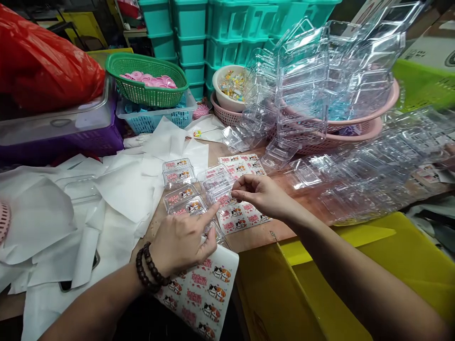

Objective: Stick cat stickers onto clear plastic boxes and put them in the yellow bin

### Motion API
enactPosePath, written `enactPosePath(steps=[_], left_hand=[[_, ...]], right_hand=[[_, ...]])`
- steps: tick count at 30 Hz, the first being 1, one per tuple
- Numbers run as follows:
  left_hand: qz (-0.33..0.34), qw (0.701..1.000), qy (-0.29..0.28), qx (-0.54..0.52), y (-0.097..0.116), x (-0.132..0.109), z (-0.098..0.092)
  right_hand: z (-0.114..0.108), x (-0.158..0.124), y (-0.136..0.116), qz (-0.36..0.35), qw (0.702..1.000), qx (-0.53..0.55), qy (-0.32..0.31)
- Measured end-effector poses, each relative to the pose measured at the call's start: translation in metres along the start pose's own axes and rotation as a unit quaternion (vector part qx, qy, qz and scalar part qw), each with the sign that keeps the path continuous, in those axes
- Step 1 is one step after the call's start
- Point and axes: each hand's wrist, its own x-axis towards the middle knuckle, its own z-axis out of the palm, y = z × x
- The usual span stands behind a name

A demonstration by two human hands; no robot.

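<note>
My left hand (185, 241), with two strands of dark beads at the wrist, has its index finger stretched toward a small clear plastic box (218, 189). Its other fingers are curled over a sheet of cat-and-dog stickers (202, 293), which hangs past the table edge. My right hand (254, 192) is closed in a pinch beside that box; what lies between its fingertips is hidden. Partly under the right hand rests a second sticker sheet (236, 222). Left of the fingers stand several clear boxes with stickers on their lids (179, 175).
Loose white backing paper (121, 189) covers the left side. Clear plastic boxes (377, 161) lie in rows at right. More are piled in a pink basket (377, 116). A green basket (149, 94) holds pink pieces. Turquoise bins (192, 47) stand behind; a yellow bin (355, 279) is below.
</note>
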Motion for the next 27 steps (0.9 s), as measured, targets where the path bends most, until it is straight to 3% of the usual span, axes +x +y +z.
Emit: enactPosePath(steps=[4, 8, 15, 21, 24, 27], left_hand=[[-0.018, 0.997, -0.065, 0.036, 0.003, 0.007, -0.002], [-0.037, 0.991, -0.12, 0.044, 0.005, 0.011, -0.005], [-0.045, 0.988, -0.137, 0.047, 0.005, 0.012, -0.005], [-0.04, 0.991, -0.125, 0.036, 0.003, 0.012, -0.005], [-0.036, 0.992, -0.119, 0.028, 0.002, 0.013, -0.005], [-0.046, 0.994, -0.098, 0.004, 0.001, 0.01, -0.007]], right_hand=[[0.002, -0.001, -0.001, -0.006, 0.999, -0.037, 0.021], [0.009, -0.006, -0.005, -0.046, 0.983, -0.164, 0.068], [0.024, -0.015, 0.001, -0.091, 0.9, -0.404, 0.133], [0.001, -0.019, -0.005, -0.061, 0.849, -0.514, 0.106], [-0.002, -0.015, -0.007, -0.154, 0.811, -0.557, 0.091], [0.012, -0.005, 0.002, -0.243, 0.748, -0.612, 0.081]])
